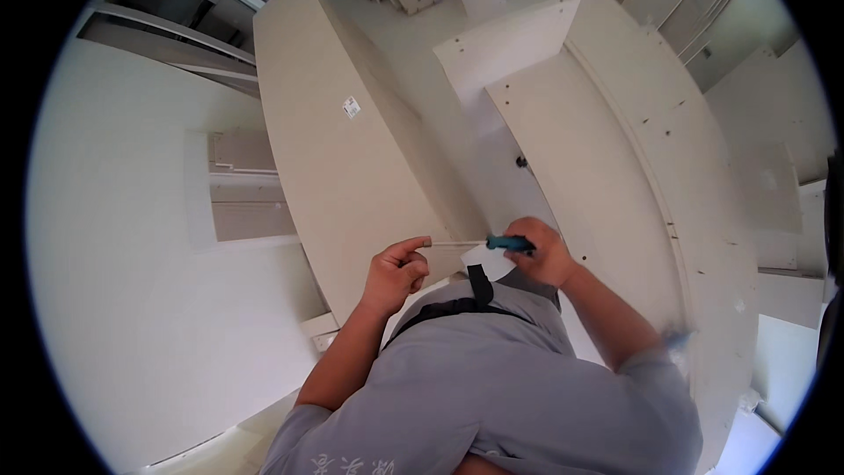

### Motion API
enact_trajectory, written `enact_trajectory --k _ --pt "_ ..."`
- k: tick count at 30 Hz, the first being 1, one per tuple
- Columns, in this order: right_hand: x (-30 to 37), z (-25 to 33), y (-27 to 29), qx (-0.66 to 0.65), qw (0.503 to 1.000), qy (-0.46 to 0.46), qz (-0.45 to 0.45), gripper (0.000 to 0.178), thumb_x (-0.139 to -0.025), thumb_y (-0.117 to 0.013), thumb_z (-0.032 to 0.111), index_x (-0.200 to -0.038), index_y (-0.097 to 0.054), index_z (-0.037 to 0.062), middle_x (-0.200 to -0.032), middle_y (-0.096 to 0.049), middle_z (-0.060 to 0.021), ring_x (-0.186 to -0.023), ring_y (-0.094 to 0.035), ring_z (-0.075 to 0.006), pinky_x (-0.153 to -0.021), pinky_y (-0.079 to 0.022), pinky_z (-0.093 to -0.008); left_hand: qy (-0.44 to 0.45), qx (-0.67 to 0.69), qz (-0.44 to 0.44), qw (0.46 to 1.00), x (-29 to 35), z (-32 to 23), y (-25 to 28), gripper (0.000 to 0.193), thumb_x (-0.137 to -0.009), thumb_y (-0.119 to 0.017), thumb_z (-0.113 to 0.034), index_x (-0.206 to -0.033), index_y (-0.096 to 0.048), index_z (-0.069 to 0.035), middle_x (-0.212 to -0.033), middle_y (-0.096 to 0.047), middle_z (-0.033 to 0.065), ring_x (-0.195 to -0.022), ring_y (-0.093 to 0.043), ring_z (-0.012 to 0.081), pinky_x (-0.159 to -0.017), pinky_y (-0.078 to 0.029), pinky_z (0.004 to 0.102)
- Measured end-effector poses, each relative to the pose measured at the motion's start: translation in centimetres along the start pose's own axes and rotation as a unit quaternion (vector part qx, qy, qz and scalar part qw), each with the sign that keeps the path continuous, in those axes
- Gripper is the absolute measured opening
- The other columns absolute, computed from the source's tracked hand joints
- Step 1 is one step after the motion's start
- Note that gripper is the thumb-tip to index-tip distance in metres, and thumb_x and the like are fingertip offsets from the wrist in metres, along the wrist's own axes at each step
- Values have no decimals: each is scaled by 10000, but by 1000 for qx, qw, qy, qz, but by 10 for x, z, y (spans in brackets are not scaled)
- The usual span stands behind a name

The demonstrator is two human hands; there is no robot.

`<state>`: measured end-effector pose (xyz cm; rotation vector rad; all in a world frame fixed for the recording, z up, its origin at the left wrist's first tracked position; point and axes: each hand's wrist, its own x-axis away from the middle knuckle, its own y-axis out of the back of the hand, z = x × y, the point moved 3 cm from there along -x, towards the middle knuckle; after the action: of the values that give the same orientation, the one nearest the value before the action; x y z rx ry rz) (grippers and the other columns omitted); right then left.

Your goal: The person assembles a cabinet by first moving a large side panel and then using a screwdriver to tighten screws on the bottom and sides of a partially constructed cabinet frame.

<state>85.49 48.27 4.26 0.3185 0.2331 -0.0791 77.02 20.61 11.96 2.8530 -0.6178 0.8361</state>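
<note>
My right hand (542, 251) is closed around the teal and black handle of a screwdriver (507, 244). Its thin metal shaft points left, level in front of my waist. At the shaft's far end is my left hand (400, 274), index finger stretched toward the tip and the other fingers curled. Whether the left fingertips pinch anything small at the tip, I cannot make out. To the right of my hands lies a beige panel assembly (563, 127) with a raised end piece and small dark holes or fittings.
On the left stands a long beige panel or box (303, 114) bearing a small white label (352, 106). A large white panel (123, 237) fills the far left. More boards (694, 9) lean at the back right. Pale floor (422, 44) shows between the furniture pieces.
</note>
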Motion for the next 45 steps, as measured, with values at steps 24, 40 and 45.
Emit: enact_trajectory --k 24,40,45 --pt "-32 -195 -44 196 953 53 225 328 -757 -652 79 -1078 -655 144 -1045 -633 -45 -1048 -616 -267 -860 -522 -388 212 159 -218 939 -55 86 59 350 -1002 -611 -445 -834 -533 -148 -648 -482 -19 -458 -394 84 -370 -272 218" --pt "-81 -192 -59 212 898 136 360 310 -801 -775 267 -1069 -725 121 -1002 -721 -90 -946 -681 -315 -745 -561 -437 212 160 -203 943 -55 85 63 367 -999 -627 -411 -810 -526 -114 -665 -506 3 -450 -410 81 -356 -292 207" --pt "-94 -194 -64 124 746 -240 609 332 -764 -819 296 -1009 -725 92 -884 -703 -113 -950 -684 -328 -732 -547 -448 219 179 -204 937 -56 88 66 338 -1003 -622 -392 -833 -533 -114 -673 -516 5 -454 -408 79 -360 -289 197"
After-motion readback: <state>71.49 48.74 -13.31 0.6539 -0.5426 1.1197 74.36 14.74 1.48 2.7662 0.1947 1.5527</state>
